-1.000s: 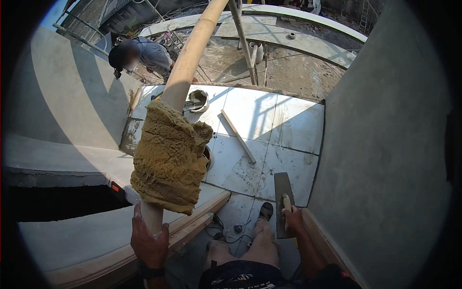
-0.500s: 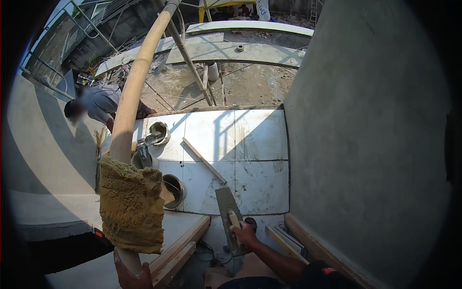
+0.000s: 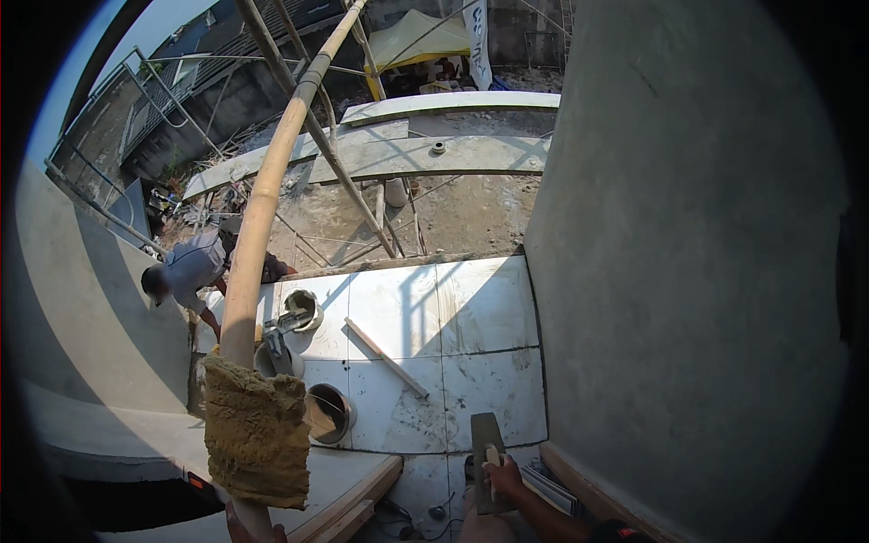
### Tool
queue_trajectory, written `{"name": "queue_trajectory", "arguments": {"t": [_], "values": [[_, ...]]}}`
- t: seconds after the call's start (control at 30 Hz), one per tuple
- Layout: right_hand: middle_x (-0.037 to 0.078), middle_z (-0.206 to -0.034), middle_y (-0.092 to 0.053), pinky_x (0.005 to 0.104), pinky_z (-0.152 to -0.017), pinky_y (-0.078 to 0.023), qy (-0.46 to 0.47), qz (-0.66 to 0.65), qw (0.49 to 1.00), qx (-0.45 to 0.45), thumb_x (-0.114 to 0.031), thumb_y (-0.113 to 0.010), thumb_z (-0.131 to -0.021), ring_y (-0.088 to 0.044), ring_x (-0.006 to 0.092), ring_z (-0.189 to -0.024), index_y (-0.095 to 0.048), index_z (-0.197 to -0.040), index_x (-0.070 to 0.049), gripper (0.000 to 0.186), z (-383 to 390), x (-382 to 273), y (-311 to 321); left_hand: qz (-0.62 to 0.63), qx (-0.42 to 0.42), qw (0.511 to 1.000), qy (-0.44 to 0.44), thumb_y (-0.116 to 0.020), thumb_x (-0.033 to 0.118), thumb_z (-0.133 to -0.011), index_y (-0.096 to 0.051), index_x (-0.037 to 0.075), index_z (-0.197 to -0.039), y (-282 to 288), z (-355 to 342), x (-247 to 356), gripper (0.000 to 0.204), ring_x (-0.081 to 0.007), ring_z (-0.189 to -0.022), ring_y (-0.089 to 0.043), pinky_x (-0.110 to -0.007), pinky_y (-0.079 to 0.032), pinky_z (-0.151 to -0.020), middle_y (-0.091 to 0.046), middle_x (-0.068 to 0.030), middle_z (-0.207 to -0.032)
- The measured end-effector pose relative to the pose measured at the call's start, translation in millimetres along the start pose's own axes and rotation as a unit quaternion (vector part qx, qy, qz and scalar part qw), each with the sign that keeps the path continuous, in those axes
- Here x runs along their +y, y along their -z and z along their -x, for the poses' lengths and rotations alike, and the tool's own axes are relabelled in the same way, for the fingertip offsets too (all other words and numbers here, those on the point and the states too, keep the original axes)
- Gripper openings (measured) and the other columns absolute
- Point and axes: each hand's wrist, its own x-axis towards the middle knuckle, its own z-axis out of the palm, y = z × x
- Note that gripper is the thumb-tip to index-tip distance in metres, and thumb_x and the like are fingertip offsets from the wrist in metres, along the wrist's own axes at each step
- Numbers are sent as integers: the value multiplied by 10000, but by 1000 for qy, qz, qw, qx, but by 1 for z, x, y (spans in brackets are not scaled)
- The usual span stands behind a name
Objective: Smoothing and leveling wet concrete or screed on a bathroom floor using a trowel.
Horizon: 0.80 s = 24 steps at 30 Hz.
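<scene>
1. Grey wall (image 3: 679,271) rises on the right.
2. White tiled floor (image 3: 484,317) ahead; buckets (image 3: 349,421) and wooden strip (image 3: 385,356) on it.
3. Bamboo pole (image 3: 265,195) slants up past me on the left.
4. Co-worker (image 3: 195,265) bends at the floor's far left.
5. Yellow sponge (image 3: 256,434) covers the pole's lower stretch; whether wrapped round, I cannot tell.
6. Trowel (image 3: 482,436) by the person's legs.
7. Right hand (image 3: 503,477) closed round trowel handle; left hand (image 3: 237,527), partly hidden, curls round pole below sponge.

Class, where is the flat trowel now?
In the head view, the flat trowel is low and slightly right of centre, in the person's right hand, below and to the right of the wooden strip lying on the white tiles.
</scene>
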Motion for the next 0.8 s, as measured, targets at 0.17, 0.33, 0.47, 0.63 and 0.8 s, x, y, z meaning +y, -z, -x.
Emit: {"name": "queue_trajectory", "arguments": {"t": [0.17,0.33,0.47,0.63,0.8], "values": [[106,-856,-634,327,-548,-508,15,-40,998,-40,-200,-689,-800,-610,163,-597,-476,-1226,31,529,-8,-5,-31,16,31,998,-50,-741,427,-752,-438,-49,-1351,-7,-2,-6,823,-424,-1241,-464,-435,-379,-1045,-480,-286,-1343],[101,-892,-634,315,-566,-501,27,-22,996,-77,-211,-685,-814,-600,151,-602,-485,-1232,34,524,7,-17,-56,5,29,999,-38,-742,431,-753,-454,-54,-1334,-4,0,-6,810,-427,-1234,-469,-437,-382,-1042,-484,-293,-1334],[100,-895,-634,319,-569,-500,46,-7,992,-121,-218,-683,-817,-603,150,-611,-493,-1223,37,516,-4,-12,-62,-1,27,999,-43,-744,435,-752,-455,-52,-1336,-7,-3,-5,814,-424,-1240,-464,-434,-378,-1047,-485,-290,-1335],[101,-882,-632,316,-570,-501,33,2,996,-85,-216,-687,-812,-603,151,-613,-492,-1221,39,519,0,-10,-53,-12,25,999,-37,-750,428,-749,-441,-39,-1356,-4,-1,-4,826,-419,-1247,-461,-432,-373,-1054,-478,-285,-1346],[105,-872,-629,321,-575,-506,4,34,999,-27,-217,-692,-804,-603,152,-616,-478,-1244,42,554,-15,4,-41,-25,28,999,-22,-758,398,-748,-434,-11,-1373,-4,-2,-5,814,-412,-1248,-464,-434,-377,-1048,-476,-272,-1355]]}}
